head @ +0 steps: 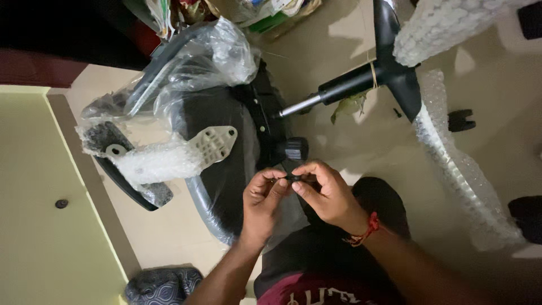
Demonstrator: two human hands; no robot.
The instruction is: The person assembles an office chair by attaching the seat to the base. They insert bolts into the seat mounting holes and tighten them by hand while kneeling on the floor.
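My left hand point(262, 203) and my right hand point(326, 195) meet in front of me, fingertips pinched together on a small black part point(294, 177). Just above them lies a black office chair seat point(226, 164), upside down on the floor, with a black knob point(294, 148) on its mechanism. A white plastic bracket point(212, 144) with bubble wrap around its arm rests on the seat. Beyond it, the chair's star base point(395, 73) lies on its side, its gas lift cylinder point(339, 89) pointing toward the seat.
Clear plastic bagging point(197, 62) covers an armrest at the upper left. Bubble-wrapped base legs point(463, 169) stretch along the right. A black caster point(460, 120) sits on the beige floor. A patterned cloth point(164, 285) lies at the bottom left beside a green wall point(51, 226).
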